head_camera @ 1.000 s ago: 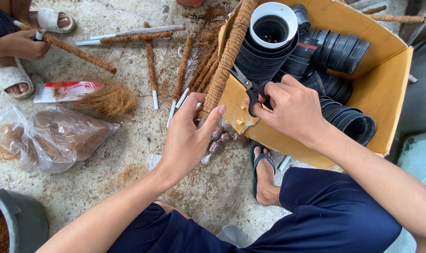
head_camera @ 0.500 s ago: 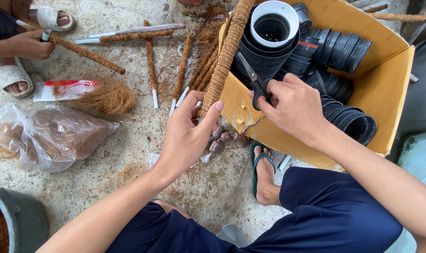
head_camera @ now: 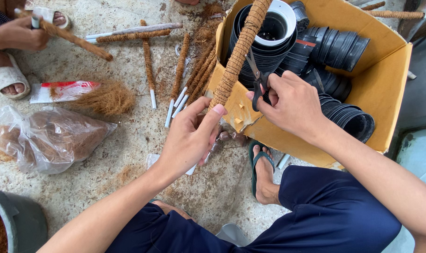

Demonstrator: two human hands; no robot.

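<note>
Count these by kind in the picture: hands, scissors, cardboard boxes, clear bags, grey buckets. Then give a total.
hands: 3 (left hand on a wrapped pole, right hand with the scissors, another person's hand)
scissors: 1
cardboard box: 1
clear bag: 1
grey bucket: 1
Total: 7

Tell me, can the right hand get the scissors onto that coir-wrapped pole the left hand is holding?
Probably yes. The right hand holds the scissors right beside the coir-wrapped pole, which the left hand grips lower down. Nothing lies between blades and pole; the cardboard box of black pots sits behind.
</note>
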